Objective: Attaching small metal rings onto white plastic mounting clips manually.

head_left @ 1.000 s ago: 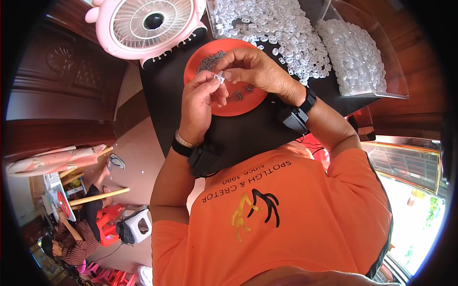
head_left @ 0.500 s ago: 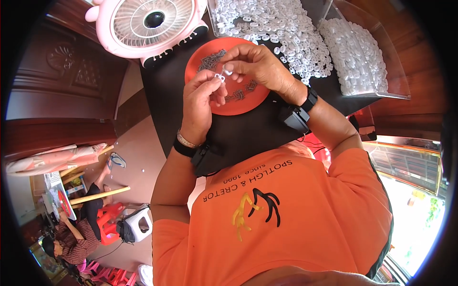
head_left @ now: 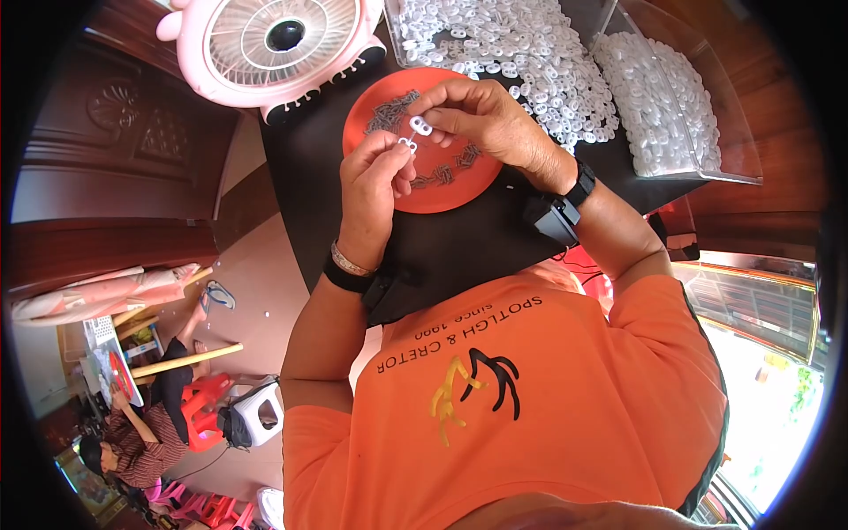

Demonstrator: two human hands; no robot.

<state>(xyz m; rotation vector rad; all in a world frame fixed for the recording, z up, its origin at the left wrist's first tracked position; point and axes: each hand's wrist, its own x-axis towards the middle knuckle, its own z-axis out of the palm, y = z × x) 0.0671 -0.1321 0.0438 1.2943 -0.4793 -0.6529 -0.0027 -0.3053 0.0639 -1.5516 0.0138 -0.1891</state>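
From where I stood, the person's left hand [head_left: 375, 181] pinched a small white looped piece [head_left: 407, 144], and just beside it the right hand [head_left: 495, 124] held a white oval piece [head_left: 421, 125] with 2 holes. Below them, thin grey pins [head_left: 384, 117] lay clustered on an orange-red plate [head_left: 360, 106] on a black table [head_left: 477, 237]. More white ovals [head_left: 539, 62] lay heaped beyond the right hand, near a filled clear bin [head_left: 740, 163]. A pink fan [head_left: 283, 35] stood left of the heap. Across the room sat a co-worker [head_left: 155, 450] in a striped top.

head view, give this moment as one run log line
left hand: pinches small white piece | right hand: holds white two-hole piece | below: orange plate with small grey pieces
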